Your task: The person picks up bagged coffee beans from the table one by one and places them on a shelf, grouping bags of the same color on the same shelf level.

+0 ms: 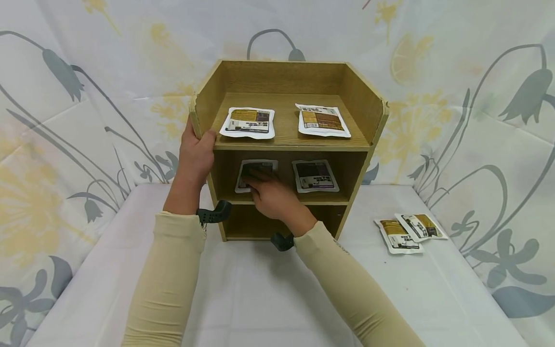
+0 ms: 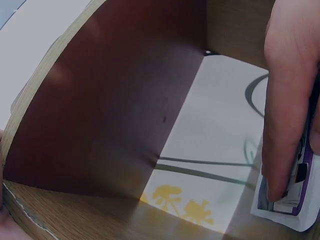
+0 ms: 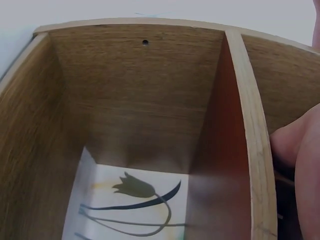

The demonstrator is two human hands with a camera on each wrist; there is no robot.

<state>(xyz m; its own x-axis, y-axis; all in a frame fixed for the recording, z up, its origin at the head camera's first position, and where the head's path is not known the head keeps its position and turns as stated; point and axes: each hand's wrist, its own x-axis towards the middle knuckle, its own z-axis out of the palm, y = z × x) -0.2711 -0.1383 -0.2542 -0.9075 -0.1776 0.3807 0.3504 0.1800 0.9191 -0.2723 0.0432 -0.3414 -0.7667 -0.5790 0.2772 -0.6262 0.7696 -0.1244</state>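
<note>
My left hand (image 1: 195,154) grips the left side of a small wooden shelf (image 1: 292,148) at the height of its top board, with the thumb on the front edge. Inside the middle compartment, my right hand (image 1: 277,195) lies over the left flat packet (image 1: 244,180), white-edged with a dark label. In the left wrist view, an extended finger (image 2: 282,150) rests on that packet (image 2: 302,210). Part of the right hand (image 3: 307,155) shows past a board in the right wrist view. A similar dark packet (image 1: 315,176) lies to its right.
Two packets, a yellow-labelled one (image 1: 249,123) and a brown-labelled one (image 1: 323,120), lie on the top board. Two more packets (image 1: 396,236) overlap on the white table (image 1: 260,299) at the right. Behind the shelf hangs a flower-patterned cloth (image 1: 143,62).
</note>
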